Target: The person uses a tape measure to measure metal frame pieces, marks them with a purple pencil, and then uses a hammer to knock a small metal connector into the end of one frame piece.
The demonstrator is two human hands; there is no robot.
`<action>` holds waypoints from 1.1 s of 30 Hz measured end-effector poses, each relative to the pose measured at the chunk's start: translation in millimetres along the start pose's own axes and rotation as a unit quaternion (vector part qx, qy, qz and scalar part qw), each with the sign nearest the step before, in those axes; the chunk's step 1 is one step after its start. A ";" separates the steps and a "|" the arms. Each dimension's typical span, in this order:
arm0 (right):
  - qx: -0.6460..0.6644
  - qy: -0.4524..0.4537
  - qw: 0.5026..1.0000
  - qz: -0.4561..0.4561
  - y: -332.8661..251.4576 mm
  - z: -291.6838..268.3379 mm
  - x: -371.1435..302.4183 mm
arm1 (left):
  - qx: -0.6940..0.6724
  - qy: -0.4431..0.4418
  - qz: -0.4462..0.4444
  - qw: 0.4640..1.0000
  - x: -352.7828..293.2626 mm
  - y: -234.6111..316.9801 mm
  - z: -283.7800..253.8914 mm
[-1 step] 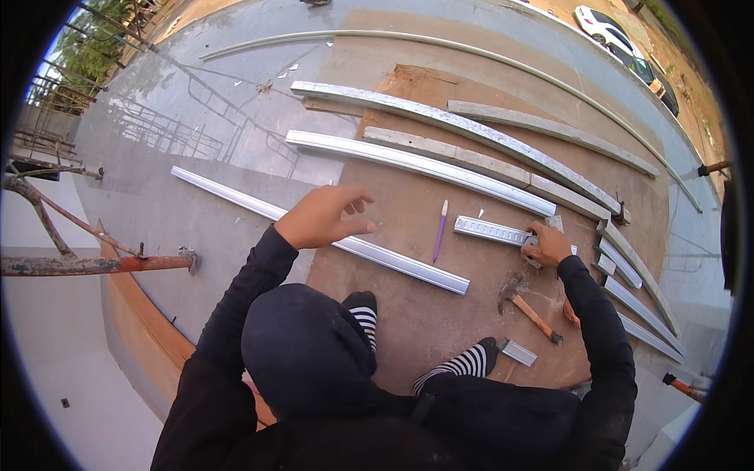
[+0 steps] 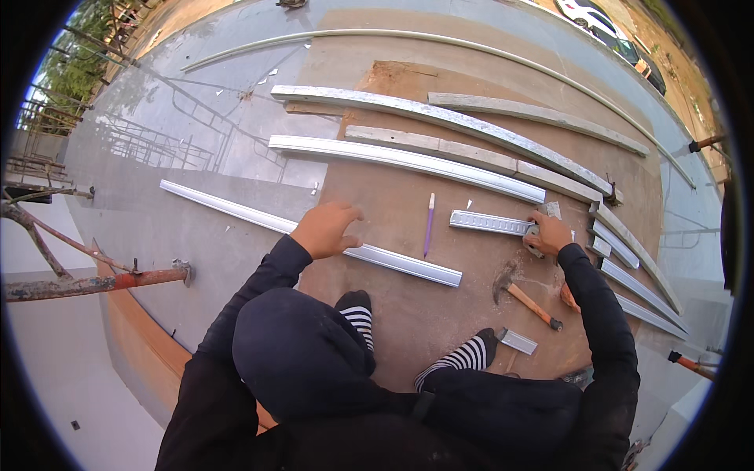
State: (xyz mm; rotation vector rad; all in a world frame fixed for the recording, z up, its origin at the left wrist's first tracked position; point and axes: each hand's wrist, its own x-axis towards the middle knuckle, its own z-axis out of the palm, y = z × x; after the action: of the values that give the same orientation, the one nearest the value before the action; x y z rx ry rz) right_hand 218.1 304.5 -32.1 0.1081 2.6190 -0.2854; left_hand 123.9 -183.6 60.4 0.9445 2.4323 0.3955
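My left hand (image 2: 326, 230) hovers beside a long white metal strip (image 2: 412, 268), holding nothing, its fingers curved and apart from the thumb. On the right, my right hand (image 2: 551, 232) is closed around a small grey object (image 2: 534, 242), mostly hidden by the fingers. That hand is at the right end of a short slotted metal piece (image 2: 488, 223), covering its end. Between my hands lies a purple pencil-like marker (image 2: 429, 226). A hammer (image 2: 531, 304) with an orange handle rests on the floor below my right hand.
Beyond my hands lie a longer white metal strip (image 2: 400, 165), concrete-spattered bars (image 2: 440, 114) and a thin pale pipe (image 2: 471, 45). Several metal offcuts (image 2: 620, 245) are at the right. A short metal piece (image 2: 518, 342) sits by my foot. A rusty scaffold pipe (image 2: 102, 284) juts in from the left.
The view has shifted slightly, moving most of the scene leftward. My left hand has moved a little to the right along the strip. My right hand stays at the slotted piece.
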 end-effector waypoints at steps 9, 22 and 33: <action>-0.063 0.057 0.989 0.118 22.3 -8.9 -39.2 | 0.061 0.062 0.095 0.992 36.8 11.0 140.5; -0.096 0.104 0.971 0.191 70.5 -10.2 -38.8 | -0.005 0.118 -0.062 0.991 38.7 -87.9 52.7; -0.050 0.080 0.989 0.111 8.6 -27.9 -68.2 | 0.165 0.239 0.033 0.956 159.9 -72.4 44.4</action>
State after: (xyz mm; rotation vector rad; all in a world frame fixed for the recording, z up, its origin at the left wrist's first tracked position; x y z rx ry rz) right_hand 265.5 317.4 23.5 0.4000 2.7413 -0.0685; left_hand 6.8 -121.2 -62.8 1.1813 2.9796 0.2653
